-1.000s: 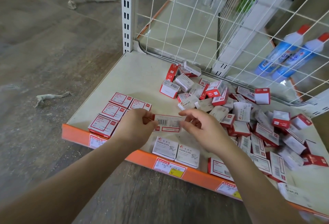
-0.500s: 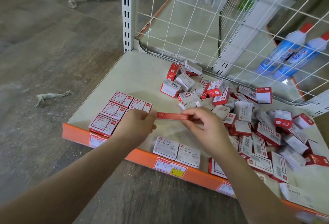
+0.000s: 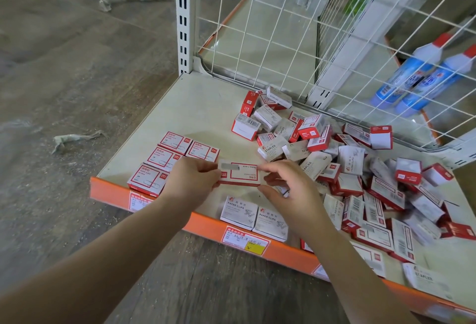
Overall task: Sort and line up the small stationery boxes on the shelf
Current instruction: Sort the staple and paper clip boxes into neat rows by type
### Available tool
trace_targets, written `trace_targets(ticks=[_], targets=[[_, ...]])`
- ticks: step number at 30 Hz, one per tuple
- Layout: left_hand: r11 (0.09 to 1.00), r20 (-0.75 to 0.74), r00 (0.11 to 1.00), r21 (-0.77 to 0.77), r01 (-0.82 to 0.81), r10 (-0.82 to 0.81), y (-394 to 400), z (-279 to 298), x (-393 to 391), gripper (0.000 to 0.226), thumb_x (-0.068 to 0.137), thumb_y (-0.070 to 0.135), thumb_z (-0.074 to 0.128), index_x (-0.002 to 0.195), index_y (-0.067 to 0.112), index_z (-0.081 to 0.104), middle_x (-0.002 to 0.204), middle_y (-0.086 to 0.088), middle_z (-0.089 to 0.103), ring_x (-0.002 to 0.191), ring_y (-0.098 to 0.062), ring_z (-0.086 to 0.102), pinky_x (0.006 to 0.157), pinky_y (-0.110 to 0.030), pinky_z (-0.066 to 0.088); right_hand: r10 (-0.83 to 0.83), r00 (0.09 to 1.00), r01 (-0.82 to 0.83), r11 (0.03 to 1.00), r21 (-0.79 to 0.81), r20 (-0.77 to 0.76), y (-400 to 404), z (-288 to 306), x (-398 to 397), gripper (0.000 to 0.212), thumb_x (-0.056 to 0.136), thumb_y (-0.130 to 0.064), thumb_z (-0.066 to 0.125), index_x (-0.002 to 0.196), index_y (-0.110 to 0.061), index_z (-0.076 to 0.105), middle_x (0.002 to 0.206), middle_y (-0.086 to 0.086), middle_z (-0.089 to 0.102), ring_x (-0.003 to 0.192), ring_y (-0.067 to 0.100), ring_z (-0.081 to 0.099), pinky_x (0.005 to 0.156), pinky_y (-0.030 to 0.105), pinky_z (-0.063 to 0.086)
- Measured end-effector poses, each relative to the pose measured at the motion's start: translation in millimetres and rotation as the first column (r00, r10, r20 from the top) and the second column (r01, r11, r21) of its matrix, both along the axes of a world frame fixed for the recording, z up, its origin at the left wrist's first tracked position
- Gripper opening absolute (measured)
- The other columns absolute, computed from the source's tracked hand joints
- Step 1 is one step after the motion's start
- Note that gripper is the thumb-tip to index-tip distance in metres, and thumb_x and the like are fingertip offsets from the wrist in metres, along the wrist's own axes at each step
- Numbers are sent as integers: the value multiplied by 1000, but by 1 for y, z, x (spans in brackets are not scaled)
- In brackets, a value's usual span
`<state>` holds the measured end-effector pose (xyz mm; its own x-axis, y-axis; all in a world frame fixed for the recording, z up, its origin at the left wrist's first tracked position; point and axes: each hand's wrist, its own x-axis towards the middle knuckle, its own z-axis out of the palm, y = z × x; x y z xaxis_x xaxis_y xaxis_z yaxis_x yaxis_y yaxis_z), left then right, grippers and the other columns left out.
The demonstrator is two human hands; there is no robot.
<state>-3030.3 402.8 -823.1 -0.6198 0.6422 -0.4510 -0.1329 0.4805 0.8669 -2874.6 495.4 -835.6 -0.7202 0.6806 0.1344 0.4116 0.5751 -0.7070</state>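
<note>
I hold one red and white box [image 3: 240, 174] flat between both hands, just above the shelf [image 3: 164, 115], so I can read its label and judge which row it belongs to. My left hand [image 3: 192, 182] pinches its left end, thumb on top; my right hand [image 3: 288, 190] pinches the right end with curled fingers. Both forearms reach in over the orange shelf edge [image 3: 206, 223]. The sorted red boxes [image 3: 164, 161] lie in rows to my left, two paper clip boxes [image 3: 253, 217] below, the unsorted heap [image 3: 360, 182] to my right.
</note>
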Motion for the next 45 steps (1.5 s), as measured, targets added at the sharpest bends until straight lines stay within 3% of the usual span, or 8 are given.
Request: trace_targets(ticks=[6, 15, 22, 26, 29, 31, 41, 45], targets=[[998, -65, 998, 64, 30, -26, -1, 0, -1, 20, 92, 5, 52, 90, 20, 65, 73, 11, 64, 72, -6, 63, 62, -19, 50, -79, 997, 82, 956, -281, 22, 3, 6, 0, 45, 86, -16, 64, 126, -32, 49, 106, -18, 57, 95, -6, 55, 81, 8, 46], [984, -259, 951, 18, 180, -169, -2, -2, 5, 24, 91, 4, 52, 108, 11, 67, 88, 4, 66, 76, -9, 61, 59, -11, 47, -25, 993, 40, 990, -134, 114, 8, 16, -15, 22, 90, -23, 57, 111, -24, 66, 96, -24, 58, 90, -13, 52, 76, 4, 38], [975, -294, 931, -5, 224, -215, -2, -3, 7, 30, 92, 10, 53, 122, 11, 59, 108, -1, 67, 92, -13, 62, 67, -15, 51, 38, 976, 27, 956, -292, 214, 11, 23, -22, 23, 88, -24, 61, 110, -26, 67, 91, -15, 66, 85, 0, 61, 74, 14, 46], [984, -257, 951, -4, 176, -171, -1, -2, 6, 35, 93, 18, 54, 127, 12, 54, 88, 11, 61, 84, -8, 58, 62, -12, 48, 8, 981, 46, 961, -273, 193, 9, 18, -22, 35, 90, -20, 58, 126, -24, 56, 78, -12, 56, 68, 0, 53, 61, 7, 40], [980, -306, 931, -48, 194, -199, -1, -3, 9, 34, 94, 21, 50, 127, 13, 55, 113, 3, 63, 84, -5, 50, 57, -9, 41, 11, 984, 41, 958, -284, 179, 9, 16, -21, 50, 93, -17, 53, 138, -34, 37, 79, -9, 52, 66, -3, 50, 60, 9, 39], [968, -315, 915, -66, 243, -251, -2, -4, 12, 30, 95, 20, 48, 123, 13, 59, 110, 5, 62, 76, -2, 50, 51, -7, 42, 25, 984, 27, 958, -285, 175, 8, 16, -20, 56, 95, -15, 48, 139, -45, 29, 79, -5, 52, 68, -2, 51, 61, 12, 40], [923, -123, 915, -97, 374, -384, -2, -3, 16, 24, 96, 20, 46, 111, 14, 64, 82, 11, 58, 71, -8, 59, 49, -9, 47, -78, 997, 73, 969, -236, -13, 8, 14, -22, 33, 91, -11, 54, 99, -43, 45, 76, -8, 55, 59, -3, 50, 54, 12, 40], [943, 33, 944, -52, 328, -327, -1, 1, 17, 24, 95, 16, 47, 76, 23, 60, 80, 5, 62, 79, -14, 63, 56, -13, 49, -116, 992, 101, 962, -253, -44, 5, 13, -23, 33, 90, -12, 55, 97, -42, 45, 76, -5, 56, 56, -3, 48, 53, 10, 39]])
